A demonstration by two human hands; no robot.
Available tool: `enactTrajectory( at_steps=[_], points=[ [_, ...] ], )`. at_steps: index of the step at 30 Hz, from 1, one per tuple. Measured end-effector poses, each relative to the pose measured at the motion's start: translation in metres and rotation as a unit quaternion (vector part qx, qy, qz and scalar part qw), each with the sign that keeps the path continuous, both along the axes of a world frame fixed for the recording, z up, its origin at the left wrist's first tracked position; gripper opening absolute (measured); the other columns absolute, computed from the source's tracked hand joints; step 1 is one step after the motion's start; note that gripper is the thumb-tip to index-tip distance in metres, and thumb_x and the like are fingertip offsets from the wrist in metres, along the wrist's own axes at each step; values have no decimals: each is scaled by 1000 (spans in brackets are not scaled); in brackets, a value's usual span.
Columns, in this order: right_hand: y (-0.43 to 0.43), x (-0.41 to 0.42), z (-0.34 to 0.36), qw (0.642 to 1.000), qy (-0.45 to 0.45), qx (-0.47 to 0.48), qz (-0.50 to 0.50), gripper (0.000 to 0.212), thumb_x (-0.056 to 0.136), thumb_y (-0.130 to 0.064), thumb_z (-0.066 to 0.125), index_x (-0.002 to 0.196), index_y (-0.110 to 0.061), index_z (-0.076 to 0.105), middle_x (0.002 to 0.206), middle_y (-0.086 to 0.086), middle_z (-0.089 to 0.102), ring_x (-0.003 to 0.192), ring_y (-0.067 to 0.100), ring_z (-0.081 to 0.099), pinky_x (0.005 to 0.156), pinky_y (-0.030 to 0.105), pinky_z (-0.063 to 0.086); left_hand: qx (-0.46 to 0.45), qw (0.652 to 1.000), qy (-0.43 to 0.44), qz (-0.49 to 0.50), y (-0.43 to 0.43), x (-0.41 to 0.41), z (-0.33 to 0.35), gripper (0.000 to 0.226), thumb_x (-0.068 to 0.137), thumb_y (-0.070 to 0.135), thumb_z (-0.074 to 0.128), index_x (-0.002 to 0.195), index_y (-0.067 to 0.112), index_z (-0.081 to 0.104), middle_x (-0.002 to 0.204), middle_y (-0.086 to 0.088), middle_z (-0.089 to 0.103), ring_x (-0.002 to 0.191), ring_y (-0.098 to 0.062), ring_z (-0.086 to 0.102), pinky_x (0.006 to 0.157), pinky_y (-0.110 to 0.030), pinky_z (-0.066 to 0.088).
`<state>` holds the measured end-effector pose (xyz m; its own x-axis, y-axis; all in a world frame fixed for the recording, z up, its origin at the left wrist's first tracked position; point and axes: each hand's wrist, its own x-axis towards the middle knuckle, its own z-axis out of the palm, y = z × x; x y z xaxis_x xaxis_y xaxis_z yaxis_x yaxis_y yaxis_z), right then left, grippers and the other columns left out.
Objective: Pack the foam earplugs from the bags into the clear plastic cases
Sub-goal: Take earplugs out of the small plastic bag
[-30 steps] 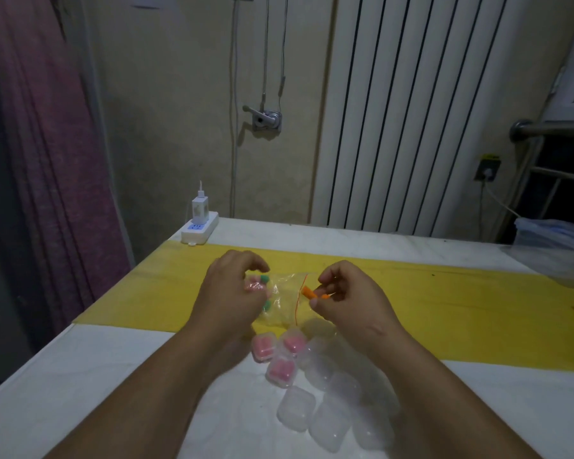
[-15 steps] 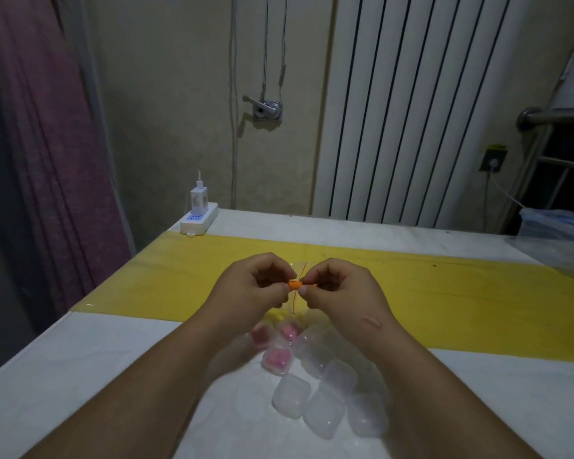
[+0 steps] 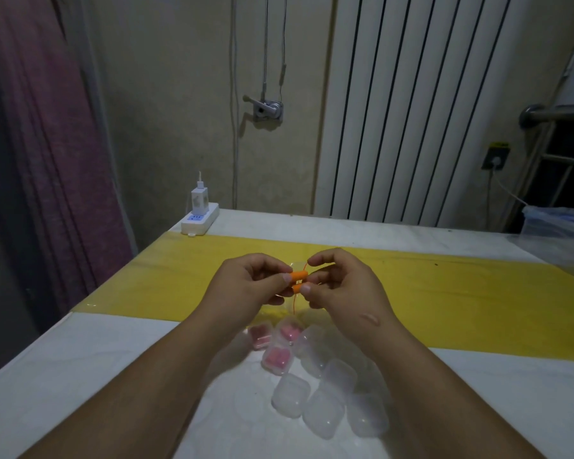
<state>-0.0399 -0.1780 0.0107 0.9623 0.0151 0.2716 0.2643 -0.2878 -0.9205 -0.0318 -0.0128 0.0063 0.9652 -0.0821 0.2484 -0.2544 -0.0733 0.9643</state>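
Note:
Two orange foam earplugs [image 3: 298, 280] are held between both hands above the yellow strip, one above the other. My left hand [image 3: 251, 286] pinches their left ends, my right hand [image 3: 338, 284] pinches their right ends. A clear zip bag [image 3: 295, 304] with a red seal line lies on the table beneath the hands, mostly hidden. Closer to me lie several clear plastic cases [image 3: 325, 402]; three of them [image 3: 277, 357] hold pink earplugs.
A white power strip with a charger [image 3: 199, 217] sits at the table's far left corner. A plastic bag and container [image 3: 564, 233] stand at the far right. The yellow strip [image 3: 461, 293] crosses the white table [image 3: 80, 376]. A radiator stands behind.
My left hand let go of the bag and came to meet the right hand. Both hands now pinch the orange earplugs, which I held only in my right hand before.

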Motion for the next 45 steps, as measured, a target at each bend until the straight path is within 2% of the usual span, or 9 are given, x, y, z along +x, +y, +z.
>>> enactTrajectory(
  at_steps=[6,10,15,19,22,26,31,39,45],
  points=[
    [1,-3,2,999,-29,-29,2,17,83,-10,73,88,-26,71,78,-2,73,71,18,70,74,39,60,19,1000,-4,1,-1,-1,0,7,84,5,70,90,6,72,79,-11,73,73,-19,71,66,-28,58],
    [-5,1,2,998,-39,5,-54,8,83,-10,73,81,-18,71,72,0,73,70,22,69,76,44,59,75,997,-6,8,-7,-5,-5,11,81,16,75,79,7,69,68,-4,64,55,-10,58,50,-24,47],
    [-9,4,1,996,-35,17,-74,11,84,-7,71,80,-16,68,71,1,73,64,15,67,73,42,59,391,918,-58,-27,-7,-4,-11,37,63,57,80,91,38,66,83,24,66,76,10,56,68,-19,47],
    [-9,5,1,996,-33,23,-82,11,87,-6,67,84,-16,65,73,2,72,65,15,67,69,41,60,408,909,-68,-45,-9,-7,-6,30,69,48,79,94,40,65,85,25,67,81,7,60,76,-23,54],
    [-9,5,2,994,-32,47,-98,12,90,-5,62,87,-16,66,77,2,68,67,17,69,69,38,61,366,927,-68,-46,-8,-7,-5,19,78,30,74,88,40,62,78,23,69,76,3,65,74,-29,57],
    [-11,6,2,993,-24,57,-97,12,89,-3,63,84,-12,69,74,4,69,64,14,68,70,37,61,146,988,-41,-2,-2,-4,3,19,83,9,71,93,25,67,76,0,72,68,-12,67,69,-35,56],
    [-7,3,1,997,-5,43,-70,6,87,-2,65,83,-6,64,69,8,68,59,15,66,62,32,59,-48,997,30,-45,5,-4,9,30,94,-4,53,112,14,69,83,-4,69,69,-11,65,67,-22,57],
    [0,-3,1,999,19,40,26,15,89,-2,63,85,-11,74,62,0,65,56,9,60,58,24,55,-57,998,16,-31,4,0,5,26,92,-4,55,109,10,69,97,-15,68,75,-18,67,71,-26,59],
    [0,-3,3,992,55,103,37,16,91,-5,63,82,-10,76,62,2,64,57,11,57,56,23,52,-51,998,15,-46,6,-3,8,21,79,-8,70,96,3,64,88,-1,72,74,-24,71,72,-31,60]
  ],
)
